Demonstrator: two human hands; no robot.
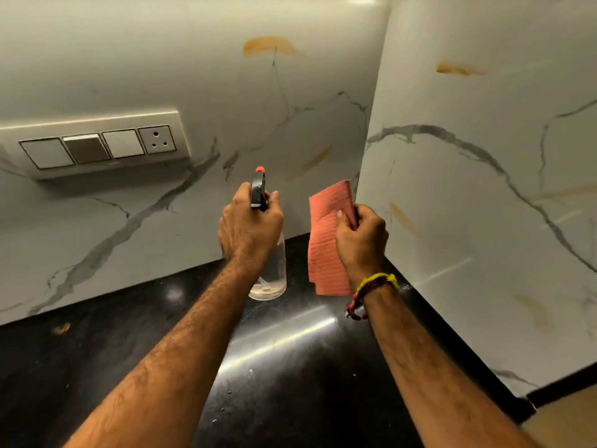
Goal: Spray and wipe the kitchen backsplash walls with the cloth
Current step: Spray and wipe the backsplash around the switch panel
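Note:
My left hand (250, 226) grips a clear spray bottle (270, 273) by its black trigger head, whose red nozzle points at the back wall. My right hand (360, 242) holds a folded pink cloth (326, 244) upright, close to the corner where the two walls meet. The white marble backsplash (226, 108) ahead carries an orange-brown smear (268, 46) high up and a fainter streak (315, 161) lower down. The right wall (484, 189) has another orange smear (457, 69) near its top and pale streaks lower. Both hands hover above the black countertop (290, 350).
A switch plate with a socket (97, 145) sticks out of the back wall at the left. A small orange spot (61, 328) lies on the glossy counter at the left. The counter's end and a tan surface (565, 418) show at the lower right.

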